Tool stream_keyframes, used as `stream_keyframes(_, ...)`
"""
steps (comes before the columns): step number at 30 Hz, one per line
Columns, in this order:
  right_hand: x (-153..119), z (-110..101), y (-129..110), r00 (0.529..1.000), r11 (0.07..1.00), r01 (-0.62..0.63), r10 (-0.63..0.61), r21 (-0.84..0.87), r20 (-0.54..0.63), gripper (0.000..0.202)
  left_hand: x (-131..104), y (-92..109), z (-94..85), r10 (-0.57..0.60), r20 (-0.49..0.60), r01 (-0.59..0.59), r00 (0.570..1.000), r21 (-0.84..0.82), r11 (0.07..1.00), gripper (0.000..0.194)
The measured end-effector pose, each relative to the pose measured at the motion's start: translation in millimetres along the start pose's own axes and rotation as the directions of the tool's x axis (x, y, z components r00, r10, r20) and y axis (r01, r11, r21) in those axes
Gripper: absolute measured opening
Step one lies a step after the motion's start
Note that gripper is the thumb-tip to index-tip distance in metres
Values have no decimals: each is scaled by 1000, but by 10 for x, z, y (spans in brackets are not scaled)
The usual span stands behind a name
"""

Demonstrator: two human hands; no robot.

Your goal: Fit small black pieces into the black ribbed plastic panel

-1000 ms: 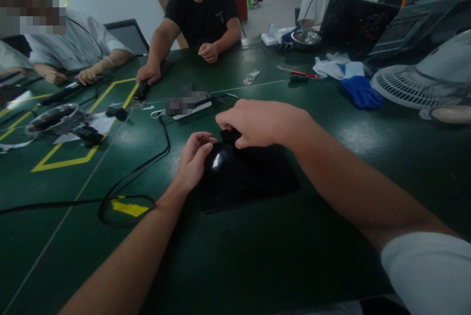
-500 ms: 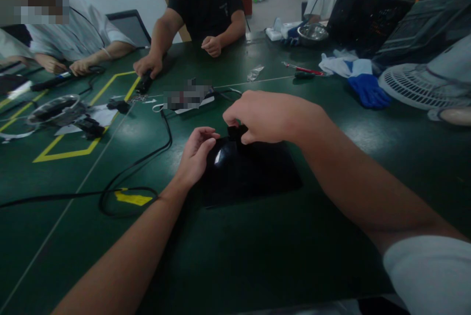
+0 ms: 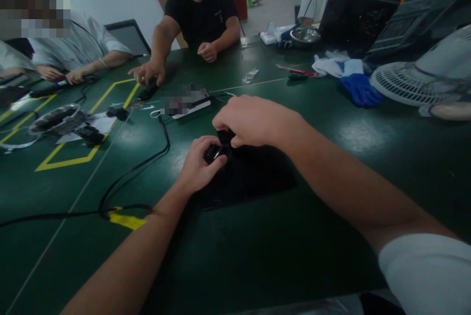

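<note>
A dark, glossy flat panel [image 3: 253, 172] lies on the green table in front of me. My left hand [image 3: 204, 160] is at its left far corner, thumb and fingers closed round a small shiny black part [image 3: 211, 154]. Just right of it, my right hand [image 3: 253, 121] pinches a black piece [image 3: 225, 136] at the panel's far edge, palm down. Where the two black parts meet is too dark to make out.
A black cable [image 3: 136, 168] loops on the left, by yellow tape [image 3: 127, 220]. Beyond are a boxy device [image 3: 187, 102], metal ring [image 3: 59, 118], red tool [image 3: 301, 72], blue-white gloves [image 3: 358, 89], bowl [image 3: 305, 35] and fan [image 3: 401, 82]. Several people sit around the table [image 3: 257, 256].
My left hand has moved in over the panel's corner and closed round the small black part. My right hand has shifted slightly left with its black piece. The view has turned slightly.
</note>
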State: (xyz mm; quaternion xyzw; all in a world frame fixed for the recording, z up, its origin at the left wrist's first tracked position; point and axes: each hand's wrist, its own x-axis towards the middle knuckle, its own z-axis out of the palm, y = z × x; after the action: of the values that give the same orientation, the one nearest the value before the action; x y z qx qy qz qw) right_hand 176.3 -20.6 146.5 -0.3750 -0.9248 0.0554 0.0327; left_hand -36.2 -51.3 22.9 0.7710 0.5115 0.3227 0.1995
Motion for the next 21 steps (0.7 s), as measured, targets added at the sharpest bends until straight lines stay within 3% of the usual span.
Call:
stream_keyframes(8, 46, -4, 214, 998, 996, 29, -34, 87, 59, 21, -27, -21, 18, 55, 16, -56, 998, 45, 997, 23)
stream_keyframes(16, 21, -10, 36, 1000, 998, 13, -14, 56, 24, 18, -32, -36, 7, 114, 16, -115, 993, 82, 990, 27)
stream_keyframes(21, 27, -61, 76, 972, 980, -70, 109, 185, -210, 19, -62, 62, -16, 172, -69, -163, 983, 115, 980, 32)
